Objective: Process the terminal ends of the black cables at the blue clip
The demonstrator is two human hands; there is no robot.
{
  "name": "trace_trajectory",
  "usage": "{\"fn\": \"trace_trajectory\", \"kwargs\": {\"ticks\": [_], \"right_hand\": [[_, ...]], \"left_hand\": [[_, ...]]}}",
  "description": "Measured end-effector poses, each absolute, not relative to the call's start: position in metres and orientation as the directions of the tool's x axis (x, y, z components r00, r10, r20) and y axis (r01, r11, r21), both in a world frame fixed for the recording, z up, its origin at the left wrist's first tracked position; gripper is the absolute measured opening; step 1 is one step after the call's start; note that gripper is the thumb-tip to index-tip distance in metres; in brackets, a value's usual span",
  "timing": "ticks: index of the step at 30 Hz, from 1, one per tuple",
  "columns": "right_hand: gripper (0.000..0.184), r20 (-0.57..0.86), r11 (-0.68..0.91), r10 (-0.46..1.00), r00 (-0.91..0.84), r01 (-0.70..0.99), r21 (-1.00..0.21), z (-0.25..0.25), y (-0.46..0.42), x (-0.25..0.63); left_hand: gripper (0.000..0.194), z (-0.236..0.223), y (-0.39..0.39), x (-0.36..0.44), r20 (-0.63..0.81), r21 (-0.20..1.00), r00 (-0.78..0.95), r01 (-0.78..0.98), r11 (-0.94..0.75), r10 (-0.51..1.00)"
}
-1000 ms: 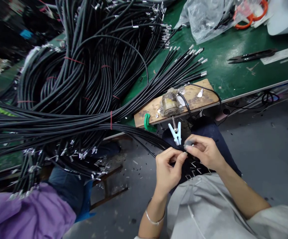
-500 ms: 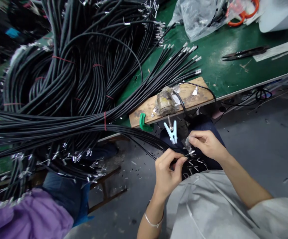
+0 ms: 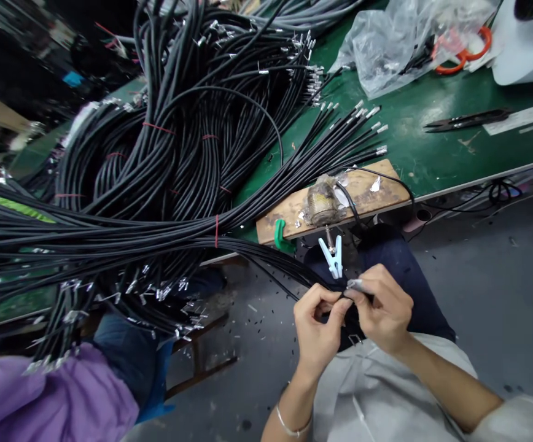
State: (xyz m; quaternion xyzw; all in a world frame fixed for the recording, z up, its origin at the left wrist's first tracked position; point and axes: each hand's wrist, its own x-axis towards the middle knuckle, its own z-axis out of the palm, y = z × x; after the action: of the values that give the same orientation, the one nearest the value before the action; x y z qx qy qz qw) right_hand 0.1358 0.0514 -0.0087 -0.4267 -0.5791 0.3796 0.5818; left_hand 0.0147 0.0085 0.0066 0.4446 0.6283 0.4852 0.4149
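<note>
My left hand (image 3: 318, 331) is closed in a pinch on a black cable near its end, above my lap. Touching it, my right hand (image 3: 384, 310) pinches the tip of that same cable. A grey piece shows at the right fingertips; whether it is foil or a finger cover I cannot make out. Just beyond the hands, a light-blue clothespin (image 3: 332, 256) sits on the shaft of a small tape-wrapped motor (image 3: 322, 205). The black cable bundle (image 3: 266, 253) runs from the left toward my hands, tied with a red band (image 3: 217, 231).
The motor rests on a wooden board (image 3: 271, 225) with a green clamp (image 3: 281, 236) at the table's edge. On the green table (image 3: 436, 159) lie heaped cables (image 3: 174, 159), black snips (image 3: 466, 120), orange-handled scissors (image 3: 462, 58) and a plastic bag (image 3: 377, 49). A person in purple (image 3: 64, 399) sits at left.
My right hand has moved down and left, from just apart to meeting my left fingertips at the cable end. The view has shifted, so the table appears lower and further right.
</note>
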Motion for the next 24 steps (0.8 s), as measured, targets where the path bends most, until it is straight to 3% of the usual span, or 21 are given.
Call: {"fn": "trace_trajectory", "kwargs": {"ticks": [1,3,5,7,9,11,14,17,21,24], "right_hand": [[0.011,0.419,0.417,0.908,0.013,0.076,-0.906,-0.007,0.053,0.137],[0.010,0.407,0.401,0.898,-0.171,-0.067,-0.914,-0.005,0.059,0.139],[0.019,0.293,0.144,0.865,-0.408,-0.358,-0.923,-0.006,0.063,0.142],[0.029,0.170,-0.200,0.803,-0.571,-0.527,-0.826,-0.008,0.066,0.143],[0.033,0.029,-0.446,0.724,-0.689,-0.500,-0.743,-0.008,0.070,0.146],[0.033,-0.079,-0.583,0.585,-0.807,-0.350,-0.734,-0.004,0.076,0.149],[0.031,-0.187,-0.602,0.403,-0.896,-0.106,-0.791,0.002,0.091,0.157],[0.028,-0.290,-0.534,0.429,-0.855,0.019,-0.845,0.003,0.108,0.162],[0.032,-0.283,-0.511,0.698,-0.657,-0.182,-0.840,-0.002,0.125,0.156],[0.043,-0.197,-0.528,0.747,-0.636,-0.387,-0.756,-0.004,0.127,0.138]], "left_hand": [[0.023,0.007,0.010,0.011,-0.117,0.981,-0.223,0.127,0.148,0.968],[0.027,0.010,0.016,0.000,-0.138,0.987,-0.039,0.073,0.141,0.990],[0.032,0.015,0.024,-0.011,-0.050,0.999,0.192,0.025,0.046,0.980],[0.033,0.020,0.030,-0.018,0.084,0.996,0.279,0.012,-0.091,0.957],[0.030,0.024,0.035,-0.021,0.179,0.977,0.275,0.062,-0.203,0.945],[0.025,0.028,0.038,-0.022,0.234,0.947,0.273,0.155,-0.283,0.933],[0.015,0.033,0.037,-0.022,0.294,0.881,0.292,0.288,-0.376,0.910],[0.010,0.033,0.033,-0.021,0.327,0.823,0.265,0.391,-0.411,0.907],[0.008,0.031,0.026,-0.019,0.404,0.783,0.152,0.452,-0.427,0.902],[0.009,0.032,0.024,-0.017,0.447,0.777,0.056,0.471,-0.418,0.893]]}}
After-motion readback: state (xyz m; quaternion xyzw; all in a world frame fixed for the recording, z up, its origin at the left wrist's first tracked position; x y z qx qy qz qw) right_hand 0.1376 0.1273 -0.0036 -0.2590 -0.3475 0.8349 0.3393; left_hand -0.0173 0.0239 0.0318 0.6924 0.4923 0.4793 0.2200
